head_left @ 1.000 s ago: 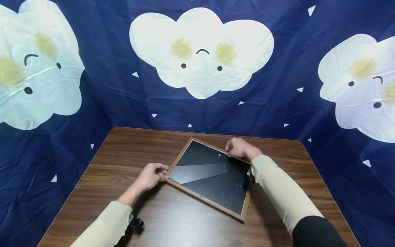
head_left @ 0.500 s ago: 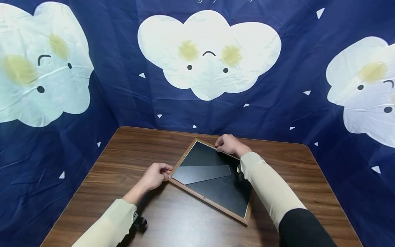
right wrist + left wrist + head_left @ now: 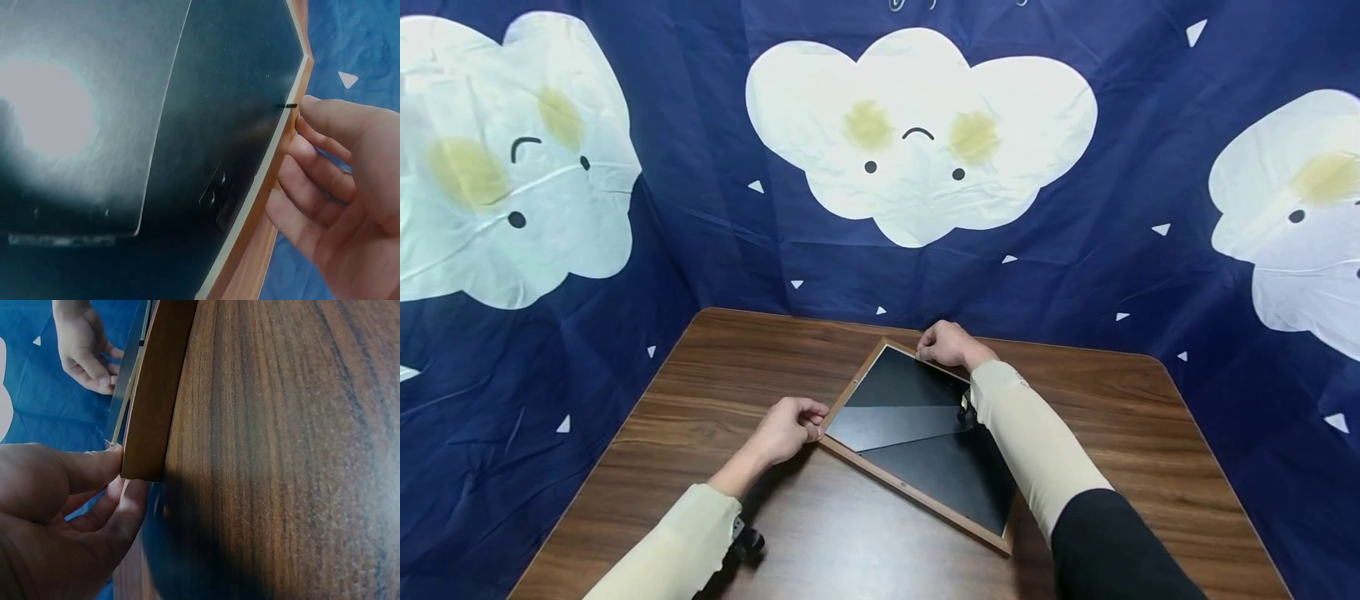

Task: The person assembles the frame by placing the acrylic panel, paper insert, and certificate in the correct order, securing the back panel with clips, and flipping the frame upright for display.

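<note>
A wooden picture frame lies face down at an angle, showing its black backing board and a grey easel leg. At its left corner, my left hand pinches the wooden rim between thumb and fingers. My right hand grips the far edge near the top corner. In the right wrist view its thumb sits at the rim beside a small dark tab, while the other fingers curl below the outer side. A metal hanger shows on the board. The right forearm hides the frame's right part.
The brown wood-grain table carries the frame. Behind it and at both sides hangs a dark blue cloth printed with white clouds. A black wrist camera sticks out under the left cuff.
My right hand has slid leftward along the frame's far edge, toward the top corner. The left hand keeps its pinch on the left corner. The whole view has shifted slightly.
</note>
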Motion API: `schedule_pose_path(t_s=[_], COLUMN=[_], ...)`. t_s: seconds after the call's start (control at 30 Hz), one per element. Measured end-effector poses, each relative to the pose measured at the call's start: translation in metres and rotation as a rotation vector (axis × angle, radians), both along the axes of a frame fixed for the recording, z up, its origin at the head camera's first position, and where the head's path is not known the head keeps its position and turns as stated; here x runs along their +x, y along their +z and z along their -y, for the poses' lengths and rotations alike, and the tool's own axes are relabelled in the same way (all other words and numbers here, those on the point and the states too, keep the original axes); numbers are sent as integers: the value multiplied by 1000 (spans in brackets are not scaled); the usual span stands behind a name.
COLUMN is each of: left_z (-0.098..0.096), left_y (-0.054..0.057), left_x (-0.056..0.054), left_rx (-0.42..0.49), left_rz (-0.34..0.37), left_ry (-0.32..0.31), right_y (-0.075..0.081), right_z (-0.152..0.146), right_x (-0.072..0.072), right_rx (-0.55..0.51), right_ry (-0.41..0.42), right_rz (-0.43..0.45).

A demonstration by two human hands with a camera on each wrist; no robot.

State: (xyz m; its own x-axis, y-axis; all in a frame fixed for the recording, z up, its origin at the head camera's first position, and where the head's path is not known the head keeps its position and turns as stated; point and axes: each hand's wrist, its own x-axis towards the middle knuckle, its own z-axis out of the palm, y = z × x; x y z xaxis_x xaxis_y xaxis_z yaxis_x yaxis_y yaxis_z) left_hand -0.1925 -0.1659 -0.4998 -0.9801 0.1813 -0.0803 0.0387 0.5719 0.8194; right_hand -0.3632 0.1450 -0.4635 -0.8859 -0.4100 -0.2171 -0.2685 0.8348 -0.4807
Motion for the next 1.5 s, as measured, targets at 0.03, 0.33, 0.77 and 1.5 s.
schedule_pose_path(t_s=[0.03, 0.33, 0.77, 1.5], left_z=[0, -2, -3, -4], left_y=[0, -2, -1, -4], left_x=[0, -1, -4, -3], left_rx=[2, -7, -36, -45], left_rz=[2, -5, -8, -7], left_ry=[3, 14, 25, 48], right_y=[-1, 0, -1, 4], right_z=[1, 6, 6, 20], right_x=[-1, -4, -12, -11], right_rx=[5, 17, -39, 80], right_ry=[3, -51, -151, -196], right_rz=[-1, 7, 146, 156])
